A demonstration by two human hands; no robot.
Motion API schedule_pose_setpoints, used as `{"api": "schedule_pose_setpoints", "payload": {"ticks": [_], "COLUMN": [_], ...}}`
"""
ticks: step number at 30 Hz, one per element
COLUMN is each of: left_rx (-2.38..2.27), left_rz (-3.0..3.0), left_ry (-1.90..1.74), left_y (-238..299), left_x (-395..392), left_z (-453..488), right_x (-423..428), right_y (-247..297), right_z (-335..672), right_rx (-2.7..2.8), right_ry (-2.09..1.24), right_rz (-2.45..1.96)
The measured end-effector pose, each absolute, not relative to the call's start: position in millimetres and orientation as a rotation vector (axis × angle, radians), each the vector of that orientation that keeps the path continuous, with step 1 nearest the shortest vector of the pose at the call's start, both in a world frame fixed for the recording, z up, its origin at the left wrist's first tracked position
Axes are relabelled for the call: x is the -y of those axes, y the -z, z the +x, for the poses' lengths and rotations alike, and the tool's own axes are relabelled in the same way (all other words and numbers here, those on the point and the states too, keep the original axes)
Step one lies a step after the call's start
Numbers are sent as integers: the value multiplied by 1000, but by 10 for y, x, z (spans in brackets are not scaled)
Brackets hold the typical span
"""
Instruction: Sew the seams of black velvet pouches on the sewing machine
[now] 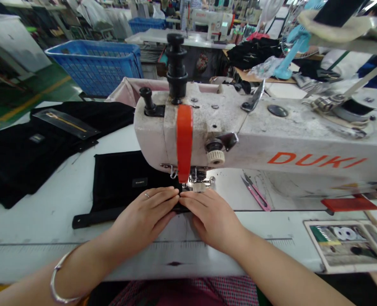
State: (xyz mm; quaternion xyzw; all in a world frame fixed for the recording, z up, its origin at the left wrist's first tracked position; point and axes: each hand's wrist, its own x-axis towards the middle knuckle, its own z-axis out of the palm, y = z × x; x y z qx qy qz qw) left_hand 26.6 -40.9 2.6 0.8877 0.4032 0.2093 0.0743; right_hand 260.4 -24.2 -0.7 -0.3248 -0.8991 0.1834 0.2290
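A black fabric piece [114, 178] with a small dark label lies on the white sewing table, its right end under the needle area of a sewing machine [255, 123]. My left hand [151, 208] rests on the fabric's right part, fingers stretched out and lying flat. Close beside it, my right hand [212, 216] has its fingers extended over the fabric edge just in front of the presser foot [198, 186]. The fingertips of both hands nearly meet. Their thumbs point toward each other, and the fabric right beneath the fingers is mostly hidden.
Pink thread snips [256, 193] lie right of the needle. A tray [350, 246] with bobbins sits at the table's right edge. More black fabric [48, 148] with a clear zipper-marked template [66, 123] lies left. A blue basket [95, 63] stands behind.
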Motion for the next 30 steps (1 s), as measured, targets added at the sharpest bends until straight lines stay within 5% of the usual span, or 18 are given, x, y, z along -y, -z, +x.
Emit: {"api": "schedule_pose_setpoints", "payload": {"ticks": [23, 30], "left_rx": [-948, -1257], "left_rz": [2604, 2546], "left_ry": [-764, -833], "left_y": [33, -5], "left_x": [-299, 108], "left_z": [-93, 327], "right_x": [39, 108], "right_y": [-80, 18], "right_z": [2660, 2604], "right_rx": [2340, 2352], "right_ry": [-63, -308], "right_rz": [-1373, -940]}}
